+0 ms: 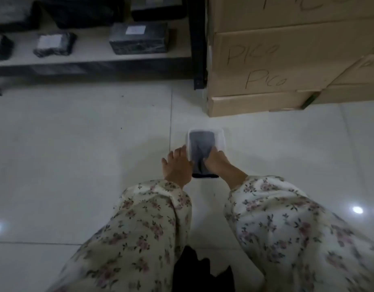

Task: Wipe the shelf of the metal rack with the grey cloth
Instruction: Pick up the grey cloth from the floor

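On the white tile floor stands a small clear plastic container (205, 130) with the dark grey cloth (199, 144) lying inside it. My right hand (217, 163) reaches into the container from the near right, its fingertips dug into the cloth. My left hand (177, 165) rests flat against the container's left wall with the fingers spread. The metal rack's low shelf (93, 57) runs across the far left, a pale board in a black frame. Both my arms are in floral sleeves.
Several black-wrapped parcels (138, 37) lie on the shelf. The rack's black corner post (197, 49) stands beside a stack of cardboard boxes (276, 60) at the far right, just behind the container. Open tile floor (76, 144) stretches to the left.
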